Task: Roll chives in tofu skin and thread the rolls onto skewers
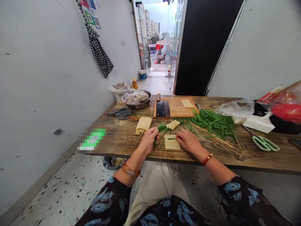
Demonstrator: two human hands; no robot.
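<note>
Beige sheet [172, 145]: lying flat on the table [122, 135], bearing a green strip [171, 138]. Beyond it, showing rolls [173, 125], apparently done; leaving stacked sheets [143, 124] far left and loose leaves [216, 124] far right, apparently unused. Left of it, curling the left hand [149, 138] around a leaf bunch [161, 127]. Over its right edge, angling the right hand [188, 140] palm-down, apparently pinching the strip's end.

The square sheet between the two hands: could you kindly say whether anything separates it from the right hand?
Nothing visible does: the right hand is at the right edge of the square sheet, beside a green strip on it. Thin sticks lie further right.
</note>
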